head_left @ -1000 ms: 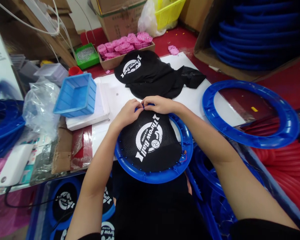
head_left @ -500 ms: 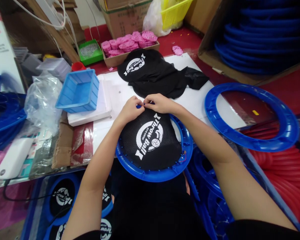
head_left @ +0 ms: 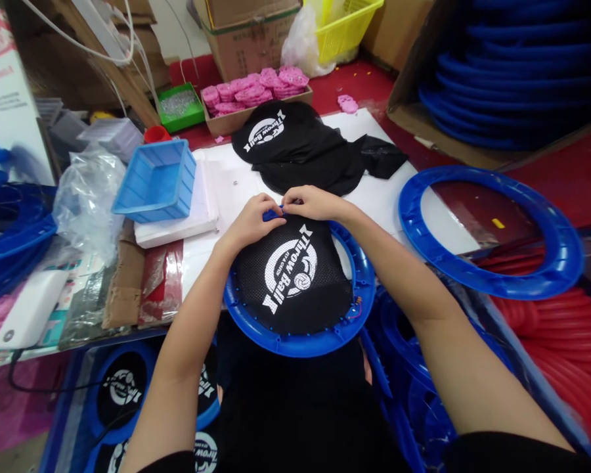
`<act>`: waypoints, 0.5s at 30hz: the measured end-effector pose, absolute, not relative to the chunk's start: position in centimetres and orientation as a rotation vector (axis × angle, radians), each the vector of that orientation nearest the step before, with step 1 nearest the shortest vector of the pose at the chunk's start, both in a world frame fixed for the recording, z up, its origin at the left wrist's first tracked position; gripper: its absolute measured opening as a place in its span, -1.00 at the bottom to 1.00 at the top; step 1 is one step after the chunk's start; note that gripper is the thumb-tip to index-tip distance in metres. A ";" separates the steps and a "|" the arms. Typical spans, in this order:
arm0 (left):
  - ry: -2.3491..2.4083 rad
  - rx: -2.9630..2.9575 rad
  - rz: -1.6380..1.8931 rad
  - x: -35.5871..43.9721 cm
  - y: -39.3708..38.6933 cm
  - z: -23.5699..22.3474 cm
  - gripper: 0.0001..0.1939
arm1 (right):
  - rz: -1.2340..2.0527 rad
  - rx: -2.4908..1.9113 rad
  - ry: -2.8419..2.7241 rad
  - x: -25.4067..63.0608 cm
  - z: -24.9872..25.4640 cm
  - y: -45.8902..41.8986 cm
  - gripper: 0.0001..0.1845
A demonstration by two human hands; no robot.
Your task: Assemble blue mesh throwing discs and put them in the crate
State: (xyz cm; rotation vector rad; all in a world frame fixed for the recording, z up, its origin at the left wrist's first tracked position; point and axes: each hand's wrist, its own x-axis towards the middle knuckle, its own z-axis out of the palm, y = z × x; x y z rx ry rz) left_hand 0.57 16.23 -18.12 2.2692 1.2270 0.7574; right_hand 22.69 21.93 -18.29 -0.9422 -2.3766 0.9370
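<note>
A blue plastic ring (head_left: pixel 295 341) lies at the near edge of the white table top (head_left: pixel 404 197). A black mesh net (head_left: pixel 295 272) with a white "Throw Ball" print is stretched across it. My left hand (head_left: pixel 251 220) and my right hand (head_left: pixel 310 202) meet at the ring's far rim, fingers pinched on the net's top edge there. The right side of the ring is uncovered by the net.
A pile of black nets (head_left: pixel 300 148) lies just beyond my hands. An empty blue ring (head_left: pixel 492 230) sits to the right, a blue tray (head_left: pixel 157 180) to the left. Pink parts (head_left: pixel 253 89) fill a cardboard box at the back. Red rings (head_left: pixel 566 328) and blue rings (head_left: pixel 418 355) are stacked at the right.
Both hands have stayed pinched on the net at the ring's far rim. The fingers shifted slightly; the view has drifted a little.
</note>
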 end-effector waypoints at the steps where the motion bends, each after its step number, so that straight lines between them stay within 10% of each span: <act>1: 1.239 2.292 0.734 0.5 16.1 -18.0 -0.93 | 0.948 -0.951 -2.355 22.9 -18.1 21.8 -0.73; 12: 1.784 2.326 0.613 -4.3 14.6 -16.4 -0.43 | 1.019 -0.827 -2.755 27.5 -15.9 21.2 -0.50; 15: 1.634 2.446 0.678 -3.5 14.5 -15.6 -0.64 | 1.037 -0.770 -2.805 26.9 -16.3 20.8 -0.63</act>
